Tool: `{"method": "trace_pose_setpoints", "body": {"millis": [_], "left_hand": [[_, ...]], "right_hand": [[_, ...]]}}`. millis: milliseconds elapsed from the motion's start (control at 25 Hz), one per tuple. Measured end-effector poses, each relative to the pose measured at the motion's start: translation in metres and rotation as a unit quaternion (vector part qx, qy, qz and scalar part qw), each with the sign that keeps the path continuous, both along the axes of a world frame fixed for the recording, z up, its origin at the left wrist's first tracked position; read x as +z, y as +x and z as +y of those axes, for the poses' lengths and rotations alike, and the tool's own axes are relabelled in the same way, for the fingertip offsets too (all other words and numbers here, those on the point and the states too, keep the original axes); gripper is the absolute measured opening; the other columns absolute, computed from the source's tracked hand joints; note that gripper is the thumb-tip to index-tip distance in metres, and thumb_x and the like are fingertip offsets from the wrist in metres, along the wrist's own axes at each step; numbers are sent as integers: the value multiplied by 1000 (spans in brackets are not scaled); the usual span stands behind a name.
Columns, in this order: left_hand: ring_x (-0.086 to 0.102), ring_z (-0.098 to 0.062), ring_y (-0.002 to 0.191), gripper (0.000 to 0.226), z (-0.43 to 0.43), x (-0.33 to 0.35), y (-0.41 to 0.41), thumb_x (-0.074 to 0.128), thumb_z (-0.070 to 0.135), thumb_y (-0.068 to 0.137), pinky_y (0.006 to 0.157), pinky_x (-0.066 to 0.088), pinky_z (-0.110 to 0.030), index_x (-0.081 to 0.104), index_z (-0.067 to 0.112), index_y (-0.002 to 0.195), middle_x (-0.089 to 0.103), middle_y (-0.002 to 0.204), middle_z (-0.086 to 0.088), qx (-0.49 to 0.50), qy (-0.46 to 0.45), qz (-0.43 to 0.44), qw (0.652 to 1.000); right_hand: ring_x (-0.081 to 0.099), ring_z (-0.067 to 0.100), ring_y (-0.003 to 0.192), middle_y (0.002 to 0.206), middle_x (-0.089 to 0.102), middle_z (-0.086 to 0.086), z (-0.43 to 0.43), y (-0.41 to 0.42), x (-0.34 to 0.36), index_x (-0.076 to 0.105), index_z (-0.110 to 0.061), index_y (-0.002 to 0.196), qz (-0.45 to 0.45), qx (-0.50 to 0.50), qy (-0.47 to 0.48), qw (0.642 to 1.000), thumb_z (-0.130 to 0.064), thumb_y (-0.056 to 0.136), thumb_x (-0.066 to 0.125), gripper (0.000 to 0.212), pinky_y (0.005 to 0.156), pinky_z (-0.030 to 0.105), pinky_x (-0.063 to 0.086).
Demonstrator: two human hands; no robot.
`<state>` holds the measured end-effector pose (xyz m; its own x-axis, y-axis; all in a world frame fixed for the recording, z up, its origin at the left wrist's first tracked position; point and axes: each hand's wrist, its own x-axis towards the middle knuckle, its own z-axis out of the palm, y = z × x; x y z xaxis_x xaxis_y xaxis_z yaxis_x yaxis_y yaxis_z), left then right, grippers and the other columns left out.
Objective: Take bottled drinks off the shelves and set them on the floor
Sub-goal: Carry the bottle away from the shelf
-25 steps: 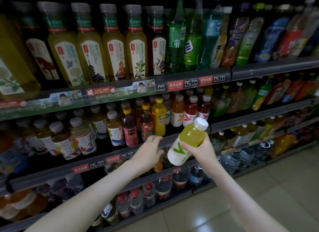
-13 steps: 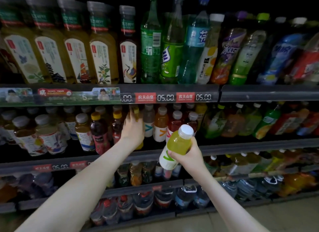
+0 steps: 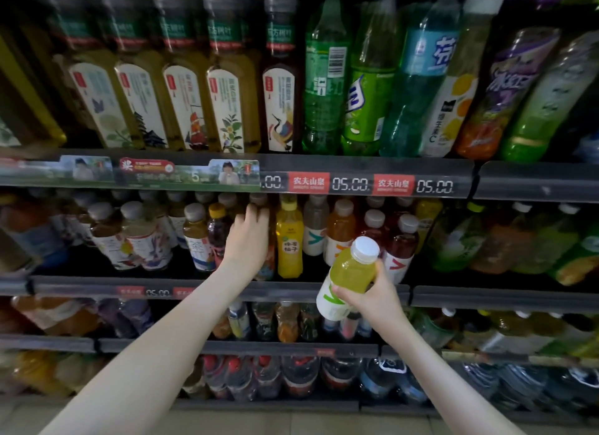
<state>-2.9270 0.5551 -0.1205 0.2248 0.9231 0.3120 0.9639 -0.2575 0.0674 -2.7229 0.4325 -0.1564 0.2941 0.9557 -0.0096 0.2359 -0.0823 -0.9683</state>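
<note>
Surface finishes
Juice bottle [image 3: 351, 269]: glossy clear plastic; cap [image 3: 366, 250]: white ribbed plastic. Shelf rail [image 3: 534, 183]: dark, matt.

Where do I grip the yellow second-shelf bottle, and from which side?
Grip the yellow bottle at its shoulder below the cap, coming from the front: it stands upright in the front row, bottles crowd both sides, and the shelf edge hangs overhead.

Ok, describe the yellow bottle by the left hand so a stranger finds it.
Second shelf down, under the red price tags. Immediately right of the left hand stands the yellow bottle: yellow cap, liquid and label, unlike its grey-capped neighbours.
</note>
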Motion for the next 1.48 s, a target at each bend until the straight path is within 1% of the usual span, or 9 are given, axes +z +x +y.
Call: {"method": "trace_pose_setpoints", "body": {"millis": [240, 360, 480, 640, 800, 880, 1040, 1280, 1480], "left_hand": [[53, -36, 96, 38, -8, -1, -20, 44, 18, 98, 72, 43, -34, 34, 9, 134, 47, 113, -20, -44, -7, -49, 998], [61, -32, 84, 40, -19, -3, -41, 38, 30, 101, 60, 39, -27, 34, 9, 135, 44, 119, -16, -60, -28, -66, 996], [60, -32, 82, 39, -22, -8, -68, 37, 36, 100, 60, 41, -30, 38, 8, 127, 52, 107, -15, -74, -69, -81, 992], [57, -30, 85, 35, -28, -15, -92, 44, 34, 98, 66, 45, -34, 44, 7, 119, 55, 103, -12, -122, -82, -189, 971], [54, -23, 77, 34, -36, -5, -107, 48, 34, 96, 59, 38, -28, 48, 8, 118, 53, 100, -5, -128, -26, -262, 956], [53, -22, 74, 34, -36, 4, -118, 49, 35, 95, 59, 39, -30, 49, 8, 116, 52, 95, -2, -132, -4, -282, 950], [50, -13, 70, 27, -36, 9, -139, 51, 37, 94, 60, 33, -27, 49, 14, 109, 52, 86, 4, -120, -6, -320, 940], [54, -9, 67, 19, -35, -1, -174, 53, 39, 92, 56, 38, -25, 47, 23, 99, 55, 77, 6, -81, -18, -339, 937], [55, -8, 74, 19, -39, -18, -208, 53, 41, 91, 60, 41, -26, 49, 24, 100, 56, 82, 7, -46, -48, -338, 939]], "right_hand": [[57, 12, 107, 118, 59, -7, 13, -37, -8, 42, -26, 132, 20, -26, 4, 999, -19, 67, 86, 78, 91, 34, 47], [57, 11, 105, 115, 60, -9, 15, -54, -10, 43, -30, 126, 26, -41, 4, 999, -19, 68, 86, 73, 88, 33, 46], [56, 6, 99, 108, 58, -14, 15, -69, -6, 42, -32, 120, 25, -46, 9, 999, -16, 70, 84, 67, 82, 26, 42], [51, -6, 91, 102, 54, -21, 18, -87, -3, 40, -33, 118, 16, -55, 16, 998, -15, 72, 83, 65, 74, 19, 40], [53, -1, 95, 108, 56, -16, 23, -98, -3, 41, -29, 127, 16, -60, 11, 998, -13, 72, 83, 71, 82, 23, 41], [55, -3, 97, 109, 59, -15, 28, -103, -5, 44, -23, 130, 28, -60, 10, 998, -11, 71, 83, 72, 82, 22, 44], [61, 11, 104, 114, 64, -6, 43, -115, -12, 47, -20, 129, 53, -63, 4, 997, -13, 70, 84, 70, 94, 38, 50], [62, 12, 104, 112, 64, -4, 65, -138, -21, 49, -18, 123, 86, -81, 8, 993, -13, 71, 84, 62, 89, 33, 50], [58, 14, 106, 118, 59, -1, 94, -177, -29, 42, -15, 131, 58, -114, 24, 991, -11, 73, 82, 70, 94, 32, 47]]}}
